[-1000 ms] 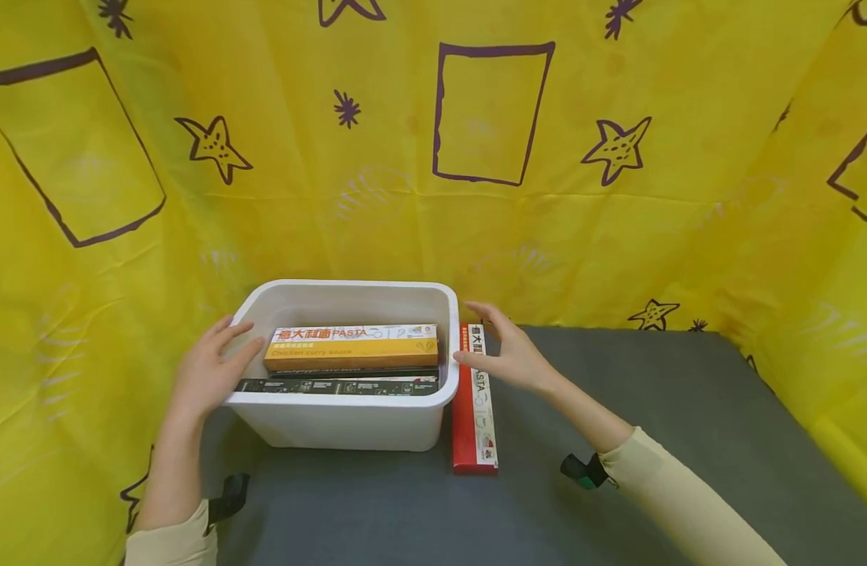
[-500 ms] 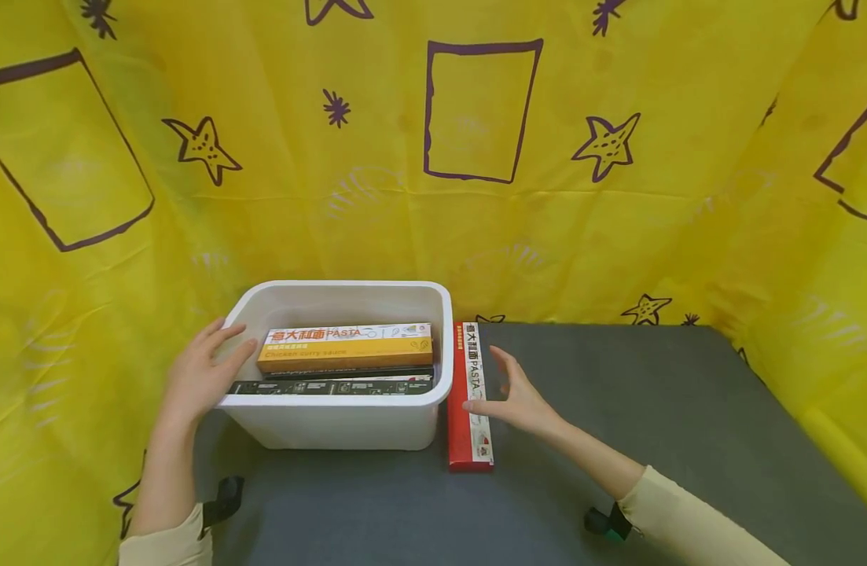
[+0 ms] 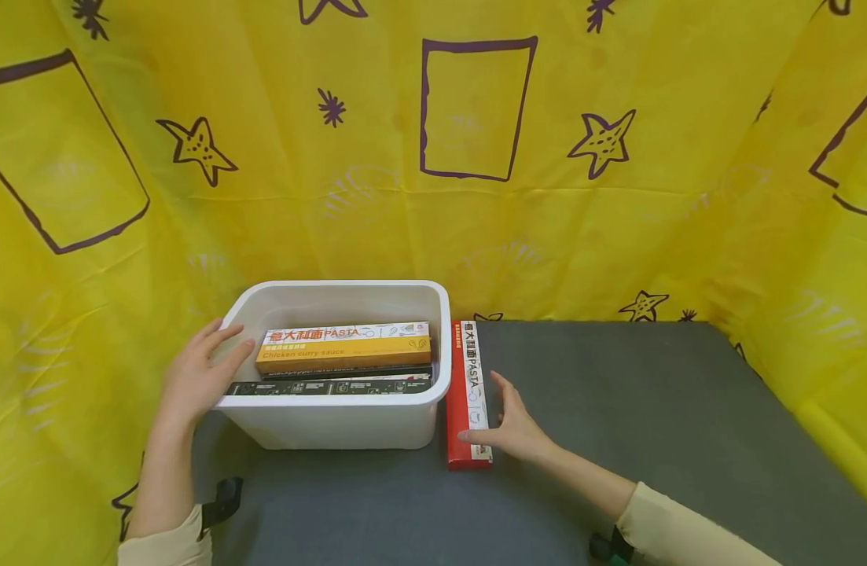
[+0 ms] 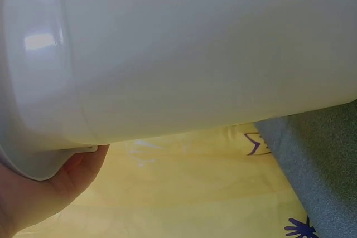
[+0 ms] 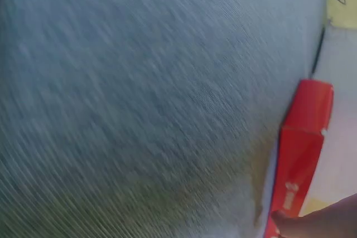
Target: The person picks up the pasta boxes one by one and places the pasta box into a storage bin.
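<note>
A white plastic bin stands on the grey mat. Inside it lie an orange pasta box and dark boxes below it. My left hand rests on the bin's left rim with fingers nearly straight; the left wrist view shows the bin wall and my thumb under its rim. A red pasta box lies on the mat against the bin's right side. My right hand lies on the near end of that red box, fingers extended, thumb touching it.
A yellow cloth with purple stars and rectangles forms the back and side walls. The grey mat stretches right of the red box. Dark straps sit at both wrists.
My right hand has drawn back from the bin's right rim toward me along the red box and now rests at its near end. The left hand has stayed on the bin.
</note>
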The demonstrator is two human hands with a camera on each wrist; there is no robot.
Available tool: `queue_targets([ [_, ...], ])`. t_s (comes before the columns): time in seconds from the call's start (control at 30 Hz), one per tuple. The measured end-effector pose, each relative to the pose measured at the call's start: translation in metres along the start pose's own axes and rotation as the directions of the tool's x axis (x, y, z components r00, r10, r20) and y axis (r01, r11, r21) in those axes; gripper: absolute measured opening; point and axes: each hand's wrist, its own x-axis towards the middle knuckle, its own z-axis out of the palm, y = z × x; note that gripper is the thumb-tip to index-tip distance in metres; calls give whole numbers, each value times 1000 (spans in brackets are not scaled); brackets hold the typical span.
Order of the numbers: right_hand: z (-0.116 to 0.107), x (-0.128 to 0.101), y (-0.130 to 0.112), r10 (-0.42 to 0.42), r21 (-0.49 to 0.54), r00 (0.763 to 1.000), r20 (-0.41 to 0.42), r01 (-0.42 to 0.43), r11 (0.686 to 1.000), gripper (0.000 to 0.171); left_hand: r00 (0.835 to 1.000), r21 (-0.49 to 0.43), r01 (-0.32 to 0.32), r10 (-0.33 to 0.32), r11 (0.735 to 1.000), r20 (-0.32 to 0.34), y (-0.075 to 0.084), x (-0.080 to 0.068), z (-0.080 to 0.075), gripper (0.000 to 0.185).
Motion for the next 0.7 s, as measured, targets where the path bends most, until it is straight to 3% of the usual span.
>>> queue_targets([
  [0.23,14,-7,8,5,-97,999,-48,-10,995,119,1000,7,3,-2,1000,-1,-1,2,-1,66],
  [0.7,32,-10,20,20,-156,996,-92,-34,987,122,1000,10,1,-1,1000,0,-2,2,1,65],
])
